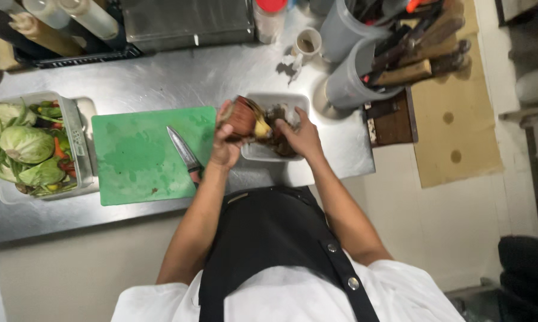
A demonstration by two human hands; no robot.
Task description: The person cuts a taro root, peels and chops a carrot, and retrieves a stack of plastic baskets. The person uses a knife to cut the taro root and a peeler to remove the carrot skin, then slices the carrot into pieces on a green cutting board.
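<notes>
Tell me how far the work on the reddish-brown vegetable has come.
Partly done, it seems. Dark peelings already lie in the white tray, and the knife rests on the green cutting board, which bears only a few scraps. In hand: the left hand holds the reddish-brown vegetable over the tray while the right hand works at it. Left: the vegetable is uncut, and the bin of greens stands full.

One green cutting board (146,152), one knife (183,150), two white tubs (72,128) (290,101), two grey utensil holders (340,27) (347,83), one small cup (307,45).
</notes>
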